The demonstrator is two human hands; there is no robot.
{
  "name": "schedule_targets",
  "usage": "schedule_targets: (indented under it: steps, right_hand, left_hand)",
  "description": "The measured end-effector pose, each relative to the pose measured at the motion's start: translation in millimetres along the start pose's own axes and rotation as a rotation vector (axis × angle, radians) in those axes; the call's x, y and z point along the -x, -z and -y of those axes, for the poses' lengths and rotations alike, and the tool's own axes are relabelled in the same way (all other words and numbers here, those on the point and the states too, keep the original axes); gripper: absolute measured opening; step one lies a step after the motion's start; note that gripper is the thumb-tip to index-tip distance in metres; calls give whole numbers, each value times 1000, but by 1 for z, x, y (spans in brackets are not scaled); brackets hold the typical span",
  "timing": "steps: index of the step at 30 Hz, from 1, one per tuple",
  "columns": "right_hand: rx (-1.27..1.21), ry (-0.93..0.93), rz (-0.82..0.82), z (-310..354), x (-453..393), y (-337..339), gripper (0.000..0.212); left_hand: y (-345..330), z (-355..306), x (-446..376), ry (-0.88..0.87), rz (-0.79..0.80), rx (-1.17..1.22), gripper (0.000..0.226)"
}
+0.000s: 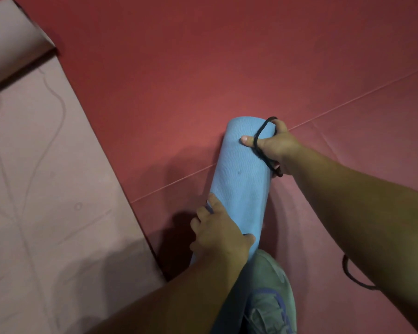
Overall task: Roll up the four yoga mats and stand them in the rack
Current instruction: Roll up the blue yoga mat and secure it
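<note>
**Blue mat rolled, band going on**

The blue mat (241,179) is rolled into a tight cylinder and lies on the red floor (203,68), its far end pointing away and its near end running down against the person's grey-green trouser leg (273,297). The right hand (279,147) is clamped on the far end, thumb pressed flat across the top of the roll and fingers curled round its far side. A black elastic band (261,141) is looped over that thumb and stretched along the hand, seemingly held wide so it can slip over the end of the roll. The left hand (221,231) grips the roll nearer the body, fingers wrapped over its left side and thumb lying on top, most likely to stop the coil from springing loose while the band goes on.

A second black band (355,278) lies on the floor beside the right forearm, partly hidden by it, probably kept within reach for the roll's other end.

To the left, well apart from the blue roll, a pink mat (46,189) lies mostly flat, its far end curled into a roll. No rack is in view.
</note>
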State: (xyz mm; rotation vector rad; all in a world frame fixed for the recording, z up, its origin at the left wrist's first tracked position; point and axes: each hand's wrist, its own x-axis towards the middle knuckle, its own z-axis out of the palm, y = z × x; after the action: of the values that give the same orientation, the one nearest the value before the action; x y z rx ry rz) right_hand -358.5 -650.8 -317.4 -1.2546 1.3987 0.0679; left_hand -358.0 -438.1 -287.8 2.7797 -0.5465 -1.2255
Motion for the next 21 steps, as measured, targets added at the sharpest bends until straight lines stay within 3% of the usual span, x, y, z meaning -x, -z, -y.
schedule_targets:
  steps: [3, 6, 8, 10, 12, 14, 17, 21]
  right_hand:
    - [13, 31, -18, 0, 2, -2, 108]
    - [-4, 65, -66, -4, 2, -6, 117]
    - [-20, 92, -96, -7, -2, -7, 127]
    - [-20, 106, -104, -8, -3, -6, 129]
    - [-16, 105, -114, -8, 0, -5, 123]
    - [-6, 125, -123, -4, 7, -8, 114]
    - [-9, 216, -81, 18, 35, -13, 110]
    - [-9, 440, -50, 59, 103, -20, 104]
  left_hand:
    - [4, -10, -5, -33, -82, 9, 106]
    - [19, -23, -34, -142, -161, 213, 87]
    - [35, -31, -57, -194, -113, 402, 92]
    - [50, -38, -70, -143, 48, 632, 103]
    - [58, -44, -76, -57, 206, 782, 108]
    - [66, -46, -76, -46, 233, 799, 116]
    - [85, -47, -62, -113, 99, 731, 134]
    - [132, -36, -19, -194, -204, 690, 128]
